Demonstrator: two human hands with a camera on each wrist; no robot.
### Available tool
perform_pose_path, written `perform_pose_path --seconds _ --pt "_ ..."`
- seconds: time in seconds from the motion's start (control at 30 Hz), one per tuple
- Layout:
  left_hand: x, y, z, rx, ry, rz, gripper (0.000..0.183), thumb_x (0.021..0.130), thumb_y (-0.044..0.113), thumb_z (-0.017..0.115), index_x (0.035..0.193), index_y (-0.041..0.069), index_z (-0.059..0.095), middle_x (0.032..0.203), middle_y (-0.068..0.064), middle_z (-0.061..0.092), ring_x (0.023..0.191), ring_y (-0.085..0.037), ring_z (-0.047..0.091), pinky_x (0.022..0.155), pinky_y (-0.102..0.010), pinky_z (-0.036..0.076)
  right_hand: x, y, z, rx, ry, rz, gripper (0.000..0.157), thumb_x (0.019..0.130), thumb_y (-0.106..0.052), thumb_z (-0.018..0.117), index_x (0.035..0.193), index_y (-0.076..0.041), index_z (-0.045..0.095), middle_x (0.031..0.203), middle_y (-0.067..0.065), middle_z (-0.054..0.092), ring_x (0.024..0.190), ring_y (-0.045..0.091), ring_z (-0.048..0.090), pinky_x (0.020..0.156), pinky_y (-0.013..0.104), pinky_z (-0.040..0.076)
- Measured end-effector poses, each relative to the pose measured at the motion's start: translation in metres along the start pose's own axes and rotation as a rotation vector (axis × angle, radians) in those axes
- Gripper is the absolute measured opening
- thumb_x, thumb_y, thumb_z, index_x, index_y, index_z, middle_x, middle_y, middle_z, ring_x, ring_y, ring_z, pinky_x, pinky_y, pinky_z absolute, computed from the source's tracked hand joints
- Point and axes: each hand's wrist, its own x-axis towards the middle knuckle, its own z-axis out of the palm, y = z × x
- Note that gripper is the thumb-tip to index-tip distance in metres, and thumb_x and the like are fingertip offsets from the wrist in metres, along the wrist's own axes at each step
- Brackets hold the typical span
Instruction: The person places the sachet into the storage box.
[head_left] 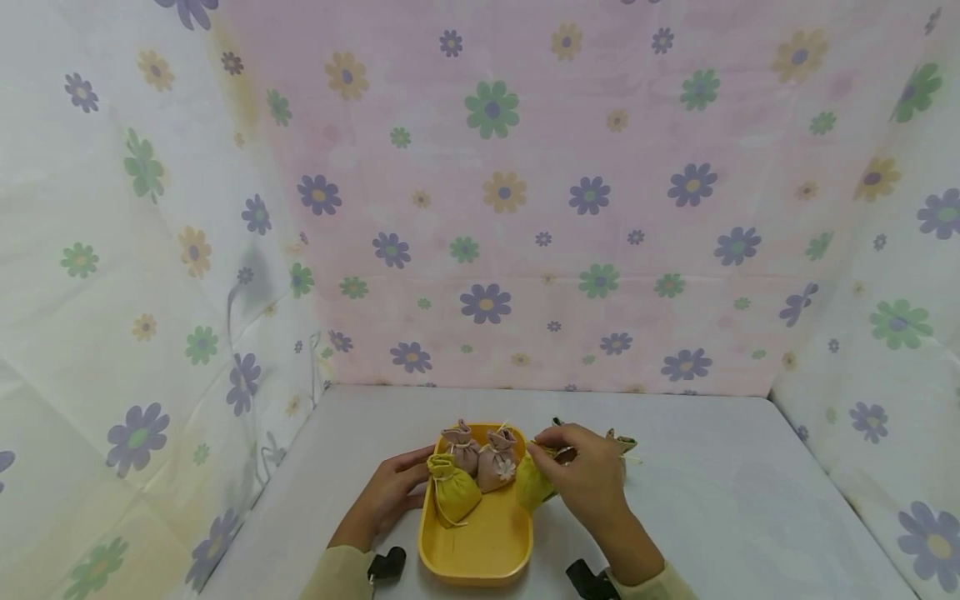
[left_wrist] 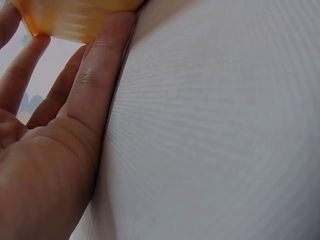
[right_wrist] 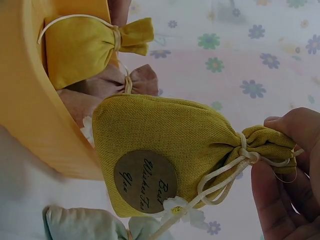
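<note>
My right hand (head_left: pixel 588 475) pinches a mustard-yellow drawstring pouch (right_wrist: pixel 145 150) by its gathered neck, between thumb and fingers. The pouch hangs at the right rim of a yellow tray (head_left: pixel 476 558), overlapping that rim in the head view. A round "Best Wishes For You" label (right_wrist: pixel 145 175) and a white flower show on it. With fairly straight fingers, my left hand (head_left: pixel 386 493) touches the outer left side of the tray. Inside the tray sit another yellow pouch (head_left: pixel 453 493) and two dusty-pink pouches (head_left: pixel 462 454), toward the far end.
More pouches stand right of the tray, mostly hidden behind my right hand; one brownish top (head_left: pixel 621 442) shows there. A grey-green pouch (right_wrist: pixel 82 225) appears low in the right wrist view. A white table (head_left: pixel 712 517) lies beneath, with flower-printed curtains (head_left: pixel 487 208) around it.
</note>
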Motion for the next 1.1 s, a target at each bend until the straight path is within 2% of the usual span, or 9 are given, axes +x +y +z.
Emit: perform_pose_path --seconds 0.3,0.53,0.9,1.1 --pt "0.000 0.001 0.000 -0.007 0.007 -0.003 0.067 0.095 0.038 0.075 0.153 0.014 0.052 0.157 -0.016 0.050 0.127 -0.025 0.064 0.094 -0.046 0.062 0.001 -0.003 0.014 0.054 -0.023 -0.005 0.016 0.080 -0.013 0.091 0.090 -0.013 0.078 0.084 -0.011 0.074 0.071 -0.002 0.067 0.060 0.018 0.059" --pt "-0.001 0.000 0.000 0.003 0.005 0.000 0.068 0.095 0.038 0.074 0.154 0.012 0.051 0.157 -0.017 0.049 0.127 -0.025 0.064 0.094 -0.046 0.062 -0.002 -0.004 0.023 0.070 -0.072 0.005 0.014 0.084 -0.017 0.088 0.090 -0.022 0.077 0.087 -0.013 0.073 0.073 -0.003 0.067 0.062 0.018 0.060" --pt "-0.001 0.002 0.000 -0.008 0.001 0.002 0.067 0.096 0.037 0.074 0.153 0.013 0.052 0.157 -0.015 0.050 0.126 -0.025 0.064 0.094 -0.046 0.061 -0.003 -0.010 0.032 0.142 -0.119 -0.004 0.016 0.083 -0.013 0.088 0.092 -0.021 0.077 0.088 -0.012 0.075 0.076 0.001 0.069 0.061 0.022 0.061" --pt "-0.001 0.002 0.001 -0.006 0.007 -0.007 0.068 0.095 0.040 0.075 0.153 0.014 0.052 0.157 -0.015 0.051 0.127 -0.025 0.064 0.094 -0.045 0.062 -0.005 -0.008 0.038 0.171 -0.140 -0.003 0.016 0.083 -0.012 0.088 0.094 -0.018 0.078 0.089 -0.012 0.075 0.077 0.002 0.070 0.061 0.019 0.060"
